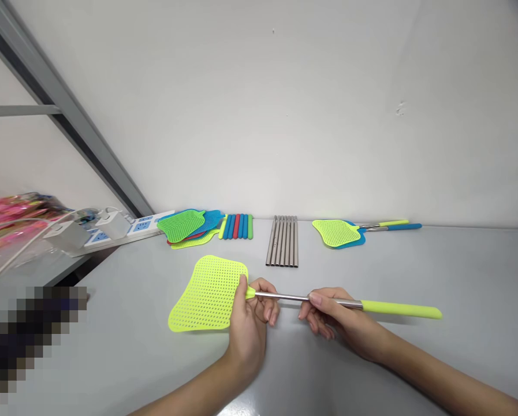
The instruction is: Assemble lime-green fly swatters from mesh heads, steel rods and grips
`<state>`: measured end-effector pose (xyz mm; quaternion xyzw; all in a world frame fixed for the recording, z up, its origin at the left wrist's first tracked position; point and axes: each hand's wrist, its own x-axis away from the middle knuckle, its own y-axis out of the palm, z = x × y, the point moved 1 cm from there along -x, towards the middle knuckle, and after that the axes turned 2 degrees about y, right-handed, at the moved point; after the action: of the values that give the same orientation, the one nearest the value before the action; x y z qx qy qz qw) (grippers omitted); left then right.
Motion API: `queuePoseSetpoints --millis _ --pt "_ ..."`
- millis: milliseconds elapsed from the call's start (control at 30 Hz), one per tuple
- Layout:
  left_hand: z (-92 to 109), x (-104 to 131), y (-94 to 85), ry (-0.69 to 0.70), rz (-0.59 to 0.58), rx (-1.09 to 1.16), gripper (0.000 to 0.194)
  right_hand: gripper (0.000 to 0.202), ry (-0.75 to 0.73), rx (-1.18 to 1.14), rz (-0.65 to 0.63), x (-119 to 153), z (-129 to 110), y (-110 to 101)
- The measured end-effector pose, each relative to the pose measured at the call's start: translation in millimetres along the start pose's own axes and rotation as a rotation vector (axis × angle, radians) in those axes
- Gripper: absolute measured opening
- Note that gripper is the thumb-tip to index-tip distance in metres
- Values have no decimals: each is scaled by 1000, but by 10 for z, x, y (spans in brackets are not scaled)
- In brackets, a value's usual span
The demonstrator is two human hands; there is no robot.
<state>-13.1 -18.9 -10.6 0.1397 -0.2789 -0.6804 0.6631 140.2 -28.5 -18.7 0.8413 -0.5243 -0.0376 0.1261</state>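
Note:
A yellow-green fly swatter (211, 294) with a perforated head, metal rod and yellow-green grip lies level above the table, held by both hands. My left hand (250, 318) closes on it where the head meets the rod, thumb on the head's edge. Farther right, my right hand (341, 318) pinches the metal rod between thumb and fingers, just left of the grip. Behind the hands, several metal tubes (282, 242) lie side by side. Two fly swatters with rods and grips (339, 234), one yellow-green and one blue, rest at the back right.
Loose swatter heads (183, 225) in green, blue, red and yellow are piled at the back left. Beside them is a row of coloured grips (237, 226). A power strip (141, 227) with white plugs runs along the grey table's (470, 271) left edge, near pink plastic-wrapped items (16, 219).

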Motion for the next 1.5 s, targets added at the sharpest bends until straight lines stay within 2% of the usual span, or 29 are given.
queuePoseSetpoints --millis 433,633,867,1100,1267,1500 --pt "-15 33 24 61 -48 -210 40 36 37 -33 6 19 -33 -8" --pt "-69 79 16 19 -208 -437 44 37 26 -48 -7 34 -43 -8" --pt "-57 90 55 10 -394 -469 30 38 -1 -55 -46 12 -26 3" --pt "21 140 122 23 -497 -471 19 40 4 -59 -59 31 -28 2" --pt "43 155 131 20 -525 -473 20 40 -6 -53 -65 31 -38 3" --pt "47 141 107 42 -477 -559 24 40 -21 -8 -120 30 -12 -11"
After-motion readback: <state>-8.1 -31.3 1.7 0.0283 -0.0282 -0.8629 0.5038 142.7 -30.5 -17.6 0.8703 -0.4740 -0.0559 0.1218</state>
